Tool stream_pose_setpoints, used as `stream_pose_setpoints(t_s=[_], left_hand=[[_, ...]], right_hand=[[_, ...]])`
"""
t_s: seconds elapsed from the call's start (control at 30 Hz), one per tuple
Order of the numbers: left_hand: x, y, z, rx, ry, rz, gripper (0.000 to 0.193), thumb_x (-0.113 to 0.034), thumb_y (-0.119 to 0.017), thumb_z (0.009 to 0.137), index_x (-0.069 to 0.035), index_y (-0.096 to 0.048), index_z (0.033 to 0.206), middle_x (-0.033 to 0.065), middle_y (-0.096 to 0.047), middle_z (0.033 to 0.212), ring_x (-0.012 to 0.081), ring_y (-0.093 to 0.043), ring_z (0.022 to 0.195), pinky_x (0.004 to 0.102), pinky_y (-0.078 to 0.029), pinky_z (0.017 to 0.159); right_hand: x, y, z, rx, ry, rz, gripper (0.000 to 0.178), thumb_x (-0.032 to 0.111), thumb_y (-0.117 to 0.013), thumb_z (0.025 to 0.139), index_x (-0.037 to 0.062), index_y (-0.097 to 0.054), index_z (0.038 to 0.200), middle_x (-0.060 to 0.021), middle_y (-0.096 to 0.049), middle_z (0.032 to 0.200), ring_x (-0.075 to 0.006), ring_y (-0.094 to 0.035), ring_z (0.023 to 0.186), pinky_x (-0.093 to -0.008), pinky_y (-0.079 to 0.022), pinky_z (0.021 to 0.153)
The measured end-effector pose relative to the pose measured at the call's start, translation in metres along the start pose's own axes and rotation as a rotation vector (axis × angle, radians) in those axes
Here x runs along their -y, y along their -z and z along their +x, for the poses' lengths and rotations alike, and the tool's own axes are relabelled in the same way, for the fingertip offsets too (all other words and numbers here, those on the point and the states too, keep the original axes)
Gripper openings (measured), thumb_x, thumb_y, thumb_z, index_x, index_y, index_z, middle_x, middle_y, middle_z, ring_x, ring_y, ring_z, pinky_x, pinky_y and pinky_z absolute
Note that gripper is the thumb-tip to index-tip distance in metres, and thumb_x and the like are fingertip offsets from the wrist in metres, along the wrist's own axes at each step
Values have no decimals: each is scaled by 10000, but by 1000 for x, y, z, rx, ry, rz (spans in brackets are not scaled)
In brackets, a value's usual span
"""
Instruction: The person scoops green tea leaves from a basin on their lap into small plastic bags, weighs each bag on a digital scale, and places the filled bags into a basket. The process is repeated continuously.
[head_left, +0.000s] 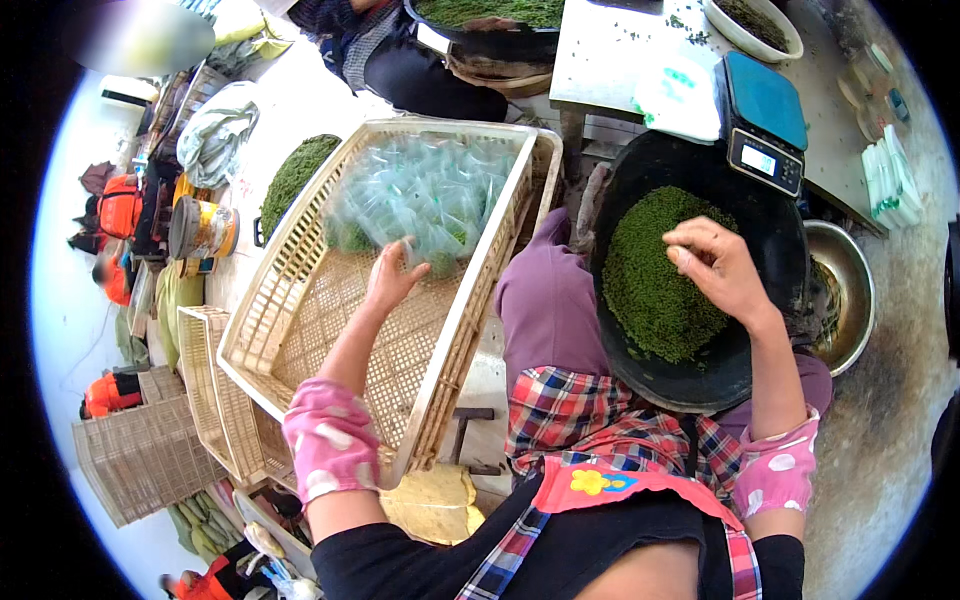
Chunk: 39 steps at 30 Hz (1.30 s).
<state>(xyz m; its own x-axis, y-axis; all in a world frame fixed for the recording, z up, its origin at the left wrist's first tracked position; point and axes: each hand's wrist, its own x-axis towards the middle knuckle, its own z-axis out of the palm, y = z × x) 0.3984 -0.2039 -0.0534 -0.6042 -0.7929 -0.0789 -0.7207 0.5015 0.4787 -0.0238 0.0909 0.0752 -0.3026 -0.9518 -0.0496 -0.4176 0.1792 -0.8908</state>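
My left hand [395,275] reaches into a tan plastic crate [350,330], thumb and fingers apart, at the near edge of a pile of clear plastic bags [420,195]. Green stuff shows inside some of the bags. On the right, my right hand [715,262] hovers over a heap of tiny green leaves or buds [655,290] in a wide black basin [690,385]. Its fingers are curled toward the thumb; whatever they may hold is too small to make out. The basin rests on my lap, and the crate stands to its left.
A digital scale [765,110] sits on the table [610,60] beyond the basin, beside a white bag [678,98]. At the right lie a steel bowl [850,300] and packed bags [888,180]. More crates [150,450] stand at the left. Another person's legs [425,80] are at the back.
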Motion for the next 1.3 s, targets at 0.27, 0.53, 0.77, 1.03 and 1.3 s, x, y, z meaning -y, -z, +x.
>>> stream_pose_setpoints(t_s=[0.27, 0.53, 0.77, 1.03, 1.3], left_hand=[[-83, 16, 51, -95, -241, 545, 742, -158, -841, 648, -73, -494, 1299, 155, -474, 1343, 346, -431, 1273, 452, -352, 1054], [-250, -14, 144, -99, -456, -20, 472, 79, -555, 765, -29, -590, 1223, 207, -491, 1370, 374, -475, 1259, 443, -392, 1051], [-365, -100, 196, -337, -951, 223, 318, 7, -550, 806, 18, -602, 1119, 187, -628, 1177, 312, -572, 1121, 398, -487, 938], [-387, -76, 207, 3, -878, 340, 165, 50, -525, 811, 27, -582, 963, 217, -656, 936, 367, -665, 903, 422, -548, 794], [-410, -54, 160, 45, -652, -472, 189, -10, -563, 907, 31, -639, 1076, 148, -710, 862, 220, -698, 752, 335, -544, 674]], right_hand=[[-173, -29, -83, -112, -500, -463, 234, 244, -683, 867, 11, -699, 877, -175, -690, 865, -327, -672, 789, -422, -519, 691], [-162, -159, -62, -19, -339, -263, 302, 208, -658, 863, -36, -577, 1021, -269, -632, 1048, -456, -612, 970, -515, -500, 838], [-151, -121, -62, -12, -331, -188, 416, 164, -671, 854, -14, -575, 1218, -250, -603, 1187, -429, -595, 1075, -480, -492, 922], [-159, -86, -64, -65, -466, -254, 410, 164, -655, 862, -2, -594, 1231, -231, -588, 1237, -415, -596, 1102, -473, -495, 945], [-163, -27, -62, -454, -396, 145, 340, 283, -607, 947, 8, -659, 1142, -152, -661, 1119, -256, -661, 951, -370, -521, 803]])
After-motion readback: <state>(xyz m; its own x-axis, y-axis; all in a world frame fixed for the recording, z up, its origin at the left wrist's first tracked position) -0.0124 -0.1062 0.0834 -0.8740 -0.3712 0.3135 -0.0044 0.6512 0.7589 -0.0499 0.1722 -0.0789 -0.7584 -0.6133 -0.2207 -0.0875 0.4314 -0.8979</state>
